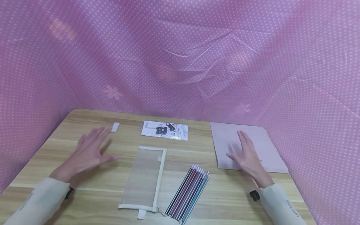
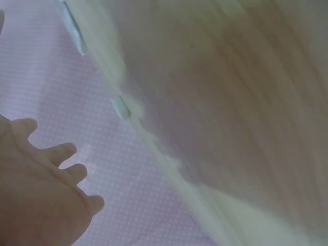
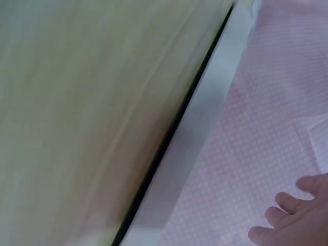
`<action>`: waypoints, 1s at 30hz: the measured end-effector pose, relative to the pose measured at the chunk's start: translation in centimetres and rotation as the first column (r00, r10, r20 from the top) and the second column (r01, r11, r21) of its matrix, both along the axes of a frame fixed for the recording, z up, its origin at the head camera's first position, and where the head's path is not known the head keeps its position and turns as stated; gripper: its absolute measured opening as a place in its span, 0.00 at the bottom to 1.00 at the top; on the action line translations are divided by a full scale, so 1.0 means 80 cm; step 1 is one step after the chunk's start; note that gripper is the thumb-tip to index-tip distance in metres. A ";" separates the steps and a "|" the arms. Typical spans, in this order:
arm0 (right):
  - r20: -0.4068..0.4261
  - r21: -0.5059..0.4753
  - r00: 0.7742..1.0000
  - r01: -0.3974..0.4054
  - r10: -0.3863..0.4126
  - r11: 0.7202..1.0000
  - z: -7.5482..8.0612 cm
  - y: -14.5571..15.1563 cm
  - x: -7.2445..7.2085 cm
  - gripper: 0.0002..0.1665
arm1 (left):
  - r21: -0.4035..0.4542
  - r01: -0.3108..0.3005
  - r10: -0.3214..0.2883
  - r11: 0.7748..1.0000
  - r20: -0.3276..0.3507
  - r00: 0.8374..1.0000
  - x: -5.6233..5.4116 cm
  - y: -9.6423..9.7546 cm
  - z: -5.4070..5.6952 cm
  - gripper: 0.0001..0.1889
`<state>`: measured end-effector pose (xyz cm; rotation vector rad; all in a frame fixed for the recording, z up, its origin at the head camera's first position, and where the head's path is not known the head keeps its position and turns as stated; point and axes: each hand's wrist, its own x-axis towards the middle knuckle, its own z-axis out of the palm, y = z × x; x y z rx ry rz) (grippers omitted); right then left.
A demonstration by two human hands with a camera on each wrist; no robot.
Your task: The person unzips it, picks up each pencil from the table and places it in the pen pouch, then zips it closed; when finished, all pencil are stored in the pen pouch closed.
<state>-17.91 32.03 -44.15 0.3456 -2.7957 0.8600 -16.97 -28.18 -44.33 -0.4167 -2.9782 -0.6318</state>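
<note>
In the head view my left hand (image 1: pixel 89 153) hovers over the left of the table, fingers spread and holding nothing. A small white eraser-like block (image 1: pixel 115 127) lies just beyond its fingertips. My right hand (image 1: pixel 247 156), also spread and holding nothing, is above a pale pink folder (image 1: pixel 233 134). Between the hands lies a flat mesh zip pouch (image 1: pixel 143 178) with white edging. A bundle of several striped pencils (image 1: pixel 188 193) lies beside it on the right. Behind the pouch is a clear packet with black cat drawings (image 1: pixel 164 130). Both wrist views show the fingers apart.
The wood-grain table (image 1: pixel 92 200) has a rounded far-left corner. Pink dotted cloth (image 1: pixel 180 62) hangs close around its back and sides. The pouch's zip pull (image 1: pixel 161 211) almost touches the pencils' near ends.
</note>
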 end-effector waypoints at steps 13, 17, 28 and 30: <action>-0.046 -0.195 0.998 -0.054 0.046 0.979 0.002 -0.054 0.014 0.63 | 0.137 0.111 -0.114 0.984 0.012 0.993 0.030 0.056 0.015 0.68; -0.056 -0.216 0.993 -0.118 0.108 0.969 0.002 -0.077 0.023 0.60 | 0.118 0.147 -0.152 0.982 0.041 0.987 0.045 0.078 0.019 0.67; 0.056 -0.221 0.967 -0.229 0.247 0.948 -0.002 -0.145 0.044 0.61 | 0.062 0.216 -0.221 0.974 0.094 0.971 0.074 0.126 0.016 0.67; 0.074 -0.208 0.962 -0.244 0.263 0.947 -0.004 -0.155 0.047 0.60 | 0.048 0.243 -0.247 0.969 0.099 0.964 0.080 0.132 0.013 0.67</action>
